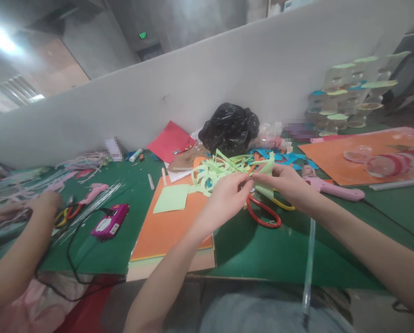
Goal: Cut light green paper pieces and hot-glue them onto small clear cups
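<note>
My left hand point(232, 193) is closed at the middle of the green table, its fingertips meeting those of my right hand point(283, 181). A light green paper piece point(266, 175) is pinched in my right hand. What my left fingers hold, if anything, is too small to name. Behind both hands lies a pile of light green paper strips point(218, 166). Scissors with red and yellow handles point(265, 221) rest below the hands. To the left, a light green paper square point(171, 198) lies on orange sheets point(158, 233).
A black plastic bag point(230, 128) stands behind the strips. The pink glue gun point(342, 189) and its cord lie right. Plastic bottles point(401, 162) are on orange paper further right. Another person's arm point(23, 245) is at the left, near a magenta box point(110, 222).
</note>
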`<action>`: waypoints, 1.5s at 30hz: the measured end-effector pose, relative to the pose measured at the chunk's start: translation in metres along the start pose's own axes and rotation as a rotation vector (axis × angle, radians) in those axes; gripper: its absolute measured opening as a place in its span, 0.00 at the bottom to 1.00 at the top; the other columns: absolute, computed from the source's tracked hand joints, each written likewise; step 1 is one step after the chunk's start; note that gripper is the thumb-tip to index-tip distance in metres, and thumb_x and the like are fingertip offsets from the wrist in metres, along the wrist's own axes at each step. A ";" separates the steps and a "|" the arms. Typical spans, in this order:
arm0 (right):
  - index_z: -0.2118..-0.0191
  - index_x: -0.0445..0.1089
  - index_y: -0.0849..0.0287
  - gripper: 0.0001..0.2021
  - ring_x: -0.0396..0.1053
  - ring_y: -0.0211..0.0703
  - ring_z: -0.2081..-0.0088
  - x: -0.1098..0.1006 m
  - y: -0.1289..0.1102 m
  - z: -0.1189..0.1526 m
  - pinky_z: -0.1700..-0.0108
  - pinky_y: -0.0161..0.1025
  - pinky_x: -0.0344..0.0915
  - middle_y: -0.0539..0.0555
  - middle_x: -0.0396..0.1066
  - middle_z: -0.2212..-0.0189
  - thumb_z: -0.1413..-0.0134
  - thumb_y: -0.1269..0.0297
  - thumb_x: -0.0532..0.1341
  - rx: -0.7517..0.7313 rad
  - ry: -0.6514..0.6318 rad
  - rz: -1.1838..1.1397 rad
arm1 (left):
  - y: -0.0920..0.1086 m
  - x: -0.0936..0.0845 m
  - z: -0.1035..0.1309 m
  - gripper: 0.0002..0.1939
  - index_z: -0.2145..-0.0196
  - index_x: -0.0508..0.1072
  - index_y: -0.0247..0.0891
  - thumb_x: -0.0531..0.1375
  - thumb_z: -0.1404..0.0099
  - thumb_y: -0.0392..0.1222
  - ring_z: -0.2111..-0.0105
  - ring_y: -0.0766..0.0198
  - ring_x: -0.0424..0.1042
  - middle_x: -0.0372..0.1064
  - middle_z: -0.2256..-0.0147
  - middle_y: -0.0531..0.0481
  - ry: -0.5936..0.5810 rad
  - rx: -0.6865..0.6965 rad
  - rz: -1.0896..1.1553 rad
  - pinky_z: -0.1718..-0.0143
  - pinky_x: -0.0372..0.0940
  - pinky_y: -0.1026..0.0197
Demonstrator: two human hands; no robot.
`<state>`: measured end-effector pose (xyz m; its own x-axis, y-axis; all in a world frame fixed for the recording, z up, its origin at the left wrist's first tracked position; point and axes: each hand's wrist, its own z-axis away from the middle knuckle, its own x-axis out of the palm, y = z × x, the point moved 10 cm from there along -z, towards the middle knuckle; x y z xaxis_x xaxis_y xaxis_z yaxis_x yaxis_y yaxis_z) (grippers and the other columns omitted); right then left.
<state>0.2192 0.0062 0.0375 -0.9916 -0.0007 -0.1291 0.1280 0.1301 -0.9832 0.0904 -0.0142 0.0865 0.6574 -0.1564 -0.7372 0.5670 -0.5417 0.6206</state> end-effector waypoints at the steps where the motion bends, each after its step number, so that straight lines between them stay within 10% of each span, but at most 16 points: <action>1: 0.71 0.75 0.58 0.22 0.70 0.43 0.66 0.001 0.000 0.000 0.65 0.37 0.67 0.53 0.75 0.69 0.58 0.42 0.72 0.005 -0.022 -0.016 | -0.001 -0.001 0.000 0.15 0.76 0.63 0.39 0.52 0.30 0.41 0.73 0.66 0.60 0.61 0.75 0.54 0.010 -0.012 0.010 0.71 0.55 0.61; 8: 0.50 0.76 0.52 0.24 0.73 0.49 0.51 0.033 0.004 0.005 0.47 0.46 0.71 0.54 0.76 0.52 0.52 0.50 0.71 -0.022 -0.331 -0.140 | -0.012 -0.022 0.000 0.12 0.71 0.70 0.39 0.54 0.30 0.43 0.69 0.65 0.66 0.69 0.70 0.52 0.206 -0.096 0.178 0.65 0.60 0.61; 24: 0.55 0.77 0.56 0.24 0.74 0.47 0.57 0.011 0.008 0.002 0.56 0.41 0.71 0.54 0.78 0.58 0.53 0.45 0.71 -0.090 -0.001 -0.167 | -0.010 -0.020 0.004 0.08 0.63 0.76 0.39 0.58 0.31 0.43 0.61 0.65 0.70 0.74 0.58 0.48 0.279 -0.060 0.286 0.61 0.64 0.63; 45: 0.59 0.78 0.57 0.23 0.72 0.44 0.64 0.010 -0.005 0.004 0.63 0.36 0.66 0.53 0.77 0.62 0.52 0.44 0.69 -0.134 -0.022 0.020 | -0.005 -0.018 0.000 0.07 0.64 0.68 0.40 0.56 0.29 0.45 0.60 0.64 0.67 0.70 0.61 0.51 0.180 -0.012 0.150 0.59 0.61 0.62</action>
<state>0.2087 0.0020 0.0408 -0.9881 -0.0186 -0.1529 0.1428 0.2617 -0.9545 0.0758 -0.0090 0.0964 0.8119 -0.0837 -0.5777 0.4616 -0.5139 0.7231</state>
